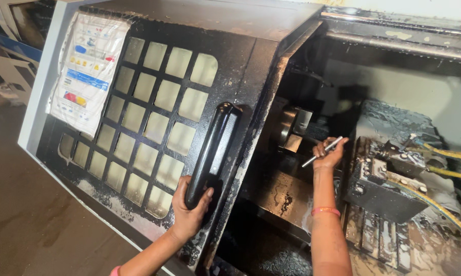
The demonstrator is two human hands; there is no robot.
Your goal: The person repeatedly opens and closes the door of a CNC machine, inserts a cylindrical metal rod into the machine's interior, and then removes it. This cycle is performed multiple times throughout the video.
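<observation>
My left hand (189, 207) is wrapped around the lower end of the long black handle (212, 148) on the machine's sliding door (153, 117), a black door with a grid of small windows. My right hand (328, 153) reaches inside the open machine and holds a thin silver metal rod (322, 151), tilted up to the right. The rod is just right of the chuck (286, 128) at the spindle. A pink band sits on my right wrist.
A tool block (381, 179) with bolts stands right of my right hand, wet and covered in chips. Yellow hoses (447, 153) run along the right side. A plastic-covered paper sheet (87, 71) hangs on the door's upper left. Brown floor lies at the left.
</observation>
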